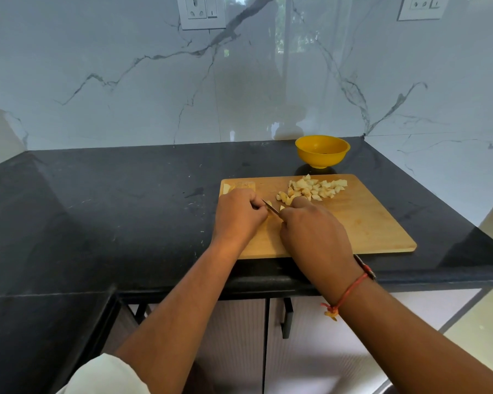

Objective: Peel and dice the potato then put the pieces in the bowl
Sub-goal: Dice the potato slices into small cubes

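Observation:
A wooden cutting board (367, 223) lies on the black counter. A heap of diced potato pieces (313, 189) sits on its far middle part. My right hand (313, 234) is shut on a knife (270, 207), whose blade points left toward my left hand (238, 213). That hand is curled over a piece of potato, mostly hidden under the fingers. A flat potato slice (239, 185) lies at the board's far left corner. The yellow bowl (322, 150) stands behind the board near the wall, apart from both hands.
The black counter (111, 200) runs left and turns toward me at the left. A marble wall (182, 81) with sockets rises behind. The counter ends at the right beside the board. Cabinet doors with handles are below the front edge.

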Demonstrator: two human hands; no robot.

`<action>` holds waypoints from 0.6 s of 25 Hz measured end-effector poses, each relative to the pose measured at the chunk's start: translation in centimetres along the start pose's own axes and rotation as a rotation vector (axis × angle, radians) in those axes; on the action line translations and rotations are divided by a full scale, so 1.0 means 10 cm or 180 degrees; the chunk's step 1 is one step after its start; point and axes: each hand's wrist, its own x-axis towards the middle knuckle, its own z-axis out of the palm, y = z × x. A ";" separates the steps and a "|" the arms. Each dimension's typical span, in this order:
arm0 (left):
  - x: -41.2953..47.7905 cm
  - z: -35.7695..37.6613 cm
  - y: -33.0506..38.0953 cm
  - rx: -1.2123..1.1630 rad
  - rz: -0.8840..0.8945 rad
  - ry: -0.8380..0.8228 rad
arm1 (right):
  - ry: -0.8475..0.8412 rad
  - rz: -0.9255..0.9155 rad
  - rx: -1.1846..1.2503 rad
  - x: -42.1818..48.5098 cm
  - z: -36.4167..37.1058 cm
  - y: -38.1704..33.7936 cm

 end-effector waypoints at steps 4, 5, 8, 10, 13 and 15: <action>0.00 0.00 -0.01 -0.0012 -0.0037 0.0034 | -0.0078 -0.0023 0.0011 -0.07 -0.08 0.05; 0.01 0.00 -0.01 -0.0004 -0.0040 0.0024 | -0.0089 -0.0045 0.0011 -0.11 -0.11 0.08; 0.01 0.00 -0.02 0.0003 -0.0034 -0.0020 | -0.0109 -0.0050 -0.0061 -0.22 -0.19 0.18; 0.01 0.00 -0.02 0.0005 -0.0033 -0.0016 | -0.0057 0.0018 -0.0148 -0.24 -0.20 0.27; 0.01 0.00 -0.02 0.0027 -0.0017 -0.0053 | 0.0058 0.0221 0.0027 -0.22 -0.22 0.38; 0.01 0.00 -0.02 0.0023 0.0000 -0.0044 | 0.0083 0.0357 0.0307 -0.21 -0.23 0.36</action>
